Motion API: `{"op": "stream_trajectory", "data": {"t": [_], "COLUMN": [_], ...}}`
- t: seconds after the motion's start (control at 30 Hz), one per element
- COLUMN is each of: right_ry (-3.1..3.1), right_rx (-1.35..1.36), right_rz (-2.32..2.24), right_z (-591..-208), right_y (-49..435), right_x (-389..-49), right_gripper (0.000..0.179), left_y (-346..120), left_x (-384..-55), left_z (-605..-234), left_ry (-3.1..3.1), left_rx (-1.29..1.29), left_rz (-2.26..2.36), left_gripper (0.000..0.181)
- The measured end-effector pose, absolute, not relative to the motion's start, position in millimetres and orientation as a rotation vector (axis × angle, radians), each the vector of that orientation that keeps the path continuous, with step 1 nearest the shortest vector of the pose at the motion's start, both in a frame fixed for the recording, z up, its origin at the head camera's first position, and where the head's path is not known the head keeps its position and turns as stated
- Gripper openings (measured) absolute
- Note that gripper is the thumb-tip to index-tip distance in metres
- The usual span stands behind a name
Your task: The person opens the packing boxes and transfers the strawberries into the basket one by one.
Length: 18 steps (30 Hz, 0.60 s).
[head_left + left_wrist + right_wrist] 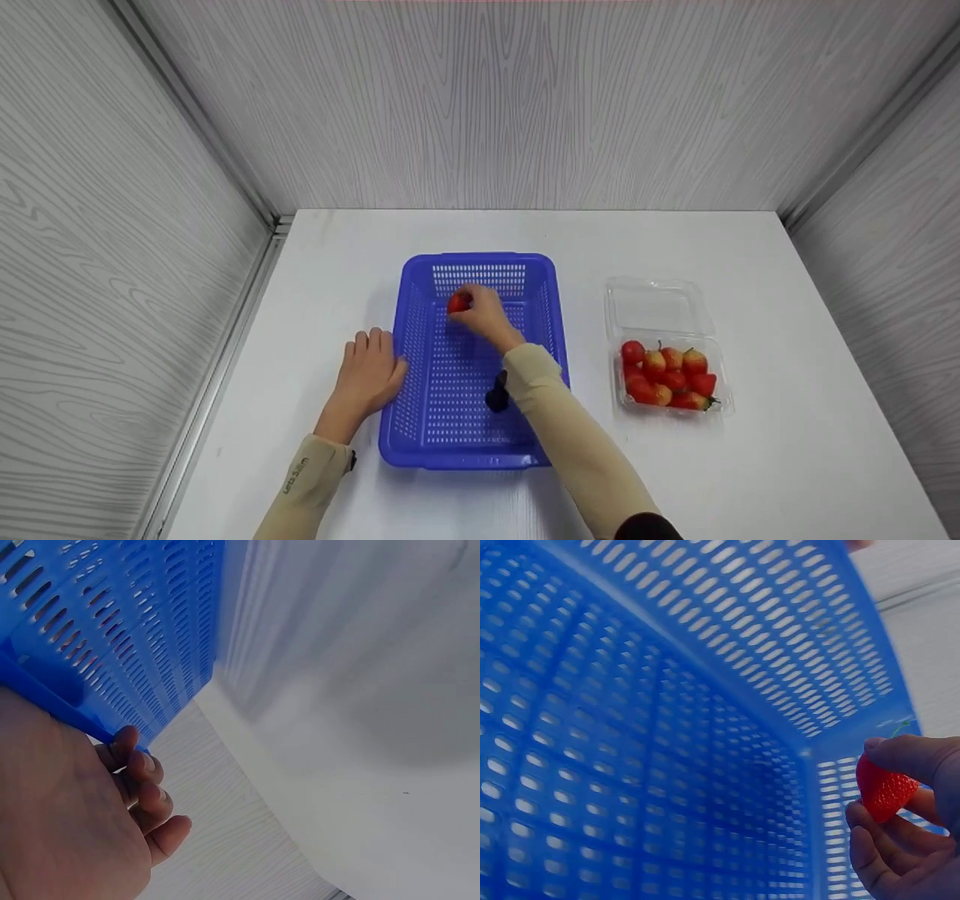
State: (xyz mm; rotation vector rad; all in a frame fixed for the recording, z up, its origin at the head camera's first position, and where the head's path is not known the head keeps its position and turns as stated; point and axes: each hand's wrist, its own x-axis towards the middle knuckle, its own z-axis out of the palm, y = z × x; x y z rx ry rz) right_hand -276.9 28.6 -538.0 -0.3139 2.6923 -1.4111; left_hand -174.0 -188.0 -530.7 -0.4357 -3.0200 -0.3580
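Note:
A blue plastic basket [457, 454] with slotted walls stands on the white table. My right hand [484, 311] is over its far part and pinches a red strawberry [885, 787] between thumb and fingers. In the right wrist view the strawberry's green stem shows above the thumb, near the basket's corner. My left hand [367, 375] holds the basket's left rim, with the thumb over the rim and the fingers [154, 799] along the outside. That thumb is hidden in the left wrist view.
To the right of the basket lies a clear plastic clamshell box [660, 307] with its lid folded back. Several strawberries [673, 381], red and partly pale yellow, fill its near half. Panel walls [525, 105] enclose the table at the back and both sides.

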Motion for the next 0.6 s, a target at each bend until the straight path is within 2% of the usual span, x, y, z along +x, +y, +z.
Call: {"op": "stream_trajectory", "data": {"t": [0.3,0.6], "right_ry": [2.709,2.723], "right_rx": [-0.313,-0.308], "right_rz": [-1.291,-1.21], "right_z": [-572,-576], "right_y": [13,11], "right_x": [-273,-270], "right_gripper": [0.037,0.044], "left_y": [-181,-179], "left_x": [-164,-163], "left_z": [-532,-531], "left_ry": [-2.985,-2.995], "left_rx": [-0.459,-0.423], "left_rz": [-0.397,-0.407], "left_gripper": [0.028,0.03]}}
